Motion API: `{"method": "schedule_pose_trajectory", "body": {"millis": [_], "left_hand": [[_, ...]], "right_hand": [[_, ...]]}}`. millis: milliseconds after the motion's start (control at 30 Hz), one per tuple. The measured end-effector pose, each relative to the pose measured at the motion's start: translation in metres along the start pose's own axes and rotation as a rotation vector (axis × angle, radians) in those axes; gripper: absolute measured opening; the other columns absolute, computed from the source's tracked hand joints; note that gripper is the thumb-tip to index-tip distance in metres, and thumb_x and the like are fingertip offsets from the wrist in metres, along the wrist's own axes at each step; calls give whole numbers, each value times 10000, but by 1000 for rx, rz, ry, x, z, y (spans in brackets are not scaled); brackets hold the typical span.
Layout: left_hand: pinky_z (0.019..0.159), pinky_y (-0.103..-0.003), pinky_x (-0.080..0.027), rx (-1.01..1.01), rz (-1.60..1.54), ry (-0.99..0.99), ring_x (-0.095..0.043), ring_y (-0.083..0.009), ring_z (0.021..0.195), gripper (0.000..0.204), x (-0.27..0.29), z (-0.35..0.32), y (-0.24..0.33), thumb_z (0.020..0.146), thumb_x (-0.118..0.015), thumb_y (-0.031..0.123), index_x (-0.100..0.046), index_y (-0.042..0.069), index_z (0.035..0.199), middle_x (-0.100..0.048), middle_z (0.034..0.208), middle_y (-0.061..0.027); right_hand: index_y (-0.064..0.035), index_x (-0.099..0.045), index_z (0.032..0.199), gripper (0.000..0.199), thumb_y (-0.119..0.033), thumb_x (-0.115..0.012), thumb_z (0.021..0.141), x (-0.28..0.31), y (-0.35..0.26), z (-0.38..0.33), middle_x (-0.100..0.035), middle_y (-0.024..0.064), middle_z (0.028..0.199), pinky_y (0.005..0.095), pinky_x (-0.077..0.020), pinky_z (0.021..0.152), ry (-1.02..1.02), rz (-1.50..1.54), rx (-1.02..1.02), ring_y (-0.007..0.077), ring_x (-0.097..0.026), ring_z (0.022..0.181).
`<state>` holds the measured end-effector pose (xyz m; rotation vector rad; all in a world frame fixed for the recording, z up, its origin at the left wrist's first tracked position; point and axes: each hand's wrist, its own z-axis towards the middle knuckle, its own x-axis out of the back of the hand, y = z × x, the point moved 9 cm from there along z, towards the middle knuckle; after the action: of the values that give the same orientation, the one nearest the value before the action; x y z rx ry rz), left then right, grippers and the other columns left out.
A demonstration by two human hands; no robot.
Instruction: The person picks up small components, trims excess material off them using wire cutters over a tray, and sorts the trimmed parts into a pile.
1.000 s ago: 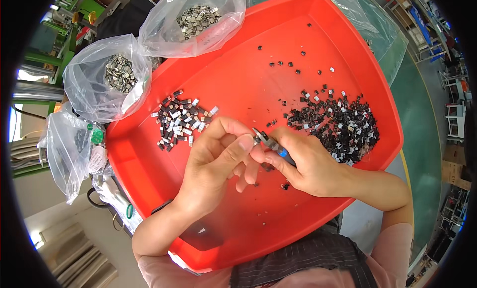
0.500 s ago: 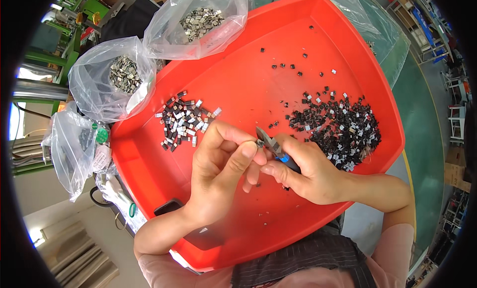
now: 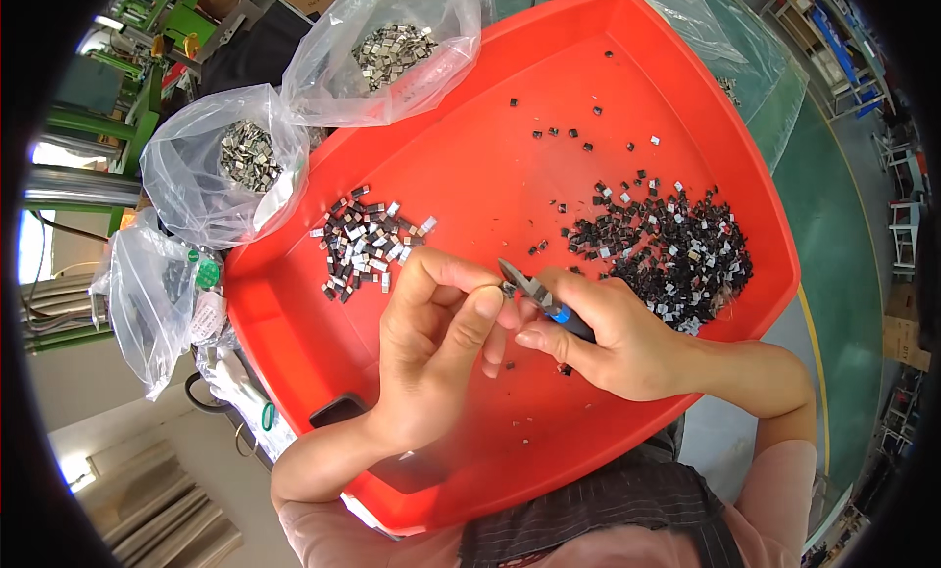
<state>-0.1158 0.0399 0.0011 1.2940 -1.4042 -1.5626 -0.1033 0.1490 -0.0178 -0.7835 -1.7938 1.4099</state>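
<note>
My left hand (image 3: 428, 347) is closed in a pinch, thumb against forefinger, on a small dark piece (image 3: 508, 289) that the fingertips mostly cover. My right hand (image 3: 619, 341) grips a pair of diagonal cutters (image 3: 534, 291) with black and blue handles. The cutters' jaws lie just beside the pinched piece, pointing up and left. Both hands hover over a large red plastic tray (image 3: 461, 166). Left of centre in it lies a pile of small black-and-silver connector-like parts (image 3: 365, 237). At the right spreads a larger heap of black scraps and silver bits (image 3: 686, 259).
Clear plastic bags of small metal parts, one at the back (image 3: 392, 58) and one at the left (image 3: 250, 156), lean by the tray rim. Another plastic bag (image 3: 147, 303) hangs farther left. A dark rectangular object (image 3: 338, 409) lies near my left forearm. Stray black bits dot the tray's far part.
The cutters' jaws have drawn slightly up and left, and more of them shows beside the pinched piece. Both hands keep nearly the same place; the whole view has shifted a little.
</note>
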Motion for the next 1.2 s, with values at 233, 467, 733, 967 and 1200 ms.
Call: {"method": "schedule_pose_trajectory", "body": {"millis": [233, 467, 733, 967, 1200], "left_hand": [[477, -217, -437, 17, -41, 29, -481, -85, 540, 38, 5, -1, 0, 972, -461, 45, -436, 42, 1000, -569, 801, -80], [527, -238, -485, 7, -99, 116, -570, -115, 659, 45, 24, 3, 5, 967, -469, 37, -445, 32, 1005, -590, 898, -105], [579, -224, -494, -137, 55, -4, -620, -121, 760, 167, 16, -3, 12, 936, -503, -31, -487, 3, 1100, -587, 984, -91], [569, -198, -482, -119, 165, -29, -614, -96, 744, 218, 14, -3, 11, 934, -511, -29, -542, -14, 1149, -583, 954, -60], [535, -214, -488, 69, -3, -54, -607, -99, 680, 207, 16, 2, -3, 977, -486, 90, -589, -11, 1125, -606, 907, -51]], "right_hand": [[-13, -510, 995, 182, -144, -612, 919, 0, -1, 1, -584, 44, 783, 257, -463, 544, -12, 92, -26, 106, -568, 622], [-39, -494, 949, 158, -192, -528, 964, 36, 16, 0, -522, 11, 764, 247, -435, 599, 197, 135, -137, 73, -505, 653], [15, -513, 1003, 230, -149, -620, 882, 12, -7, 1, -561, 155, 873, 405, -462, 655, 125, -486, 174, 322, -584, 759], [-45, -500, 944, 267, -66, -689, 756, 13, -22, -5, -531, 95, 795, 388, -438, 632, 257, -644, 315, 279, -571, 738], [-67, -499, 977, 380, -14, -711, 667, 16, -27, -10, -525, 73, 822, 377, -432, 659, 273, -686, 355, 262, -573, 775]]}}
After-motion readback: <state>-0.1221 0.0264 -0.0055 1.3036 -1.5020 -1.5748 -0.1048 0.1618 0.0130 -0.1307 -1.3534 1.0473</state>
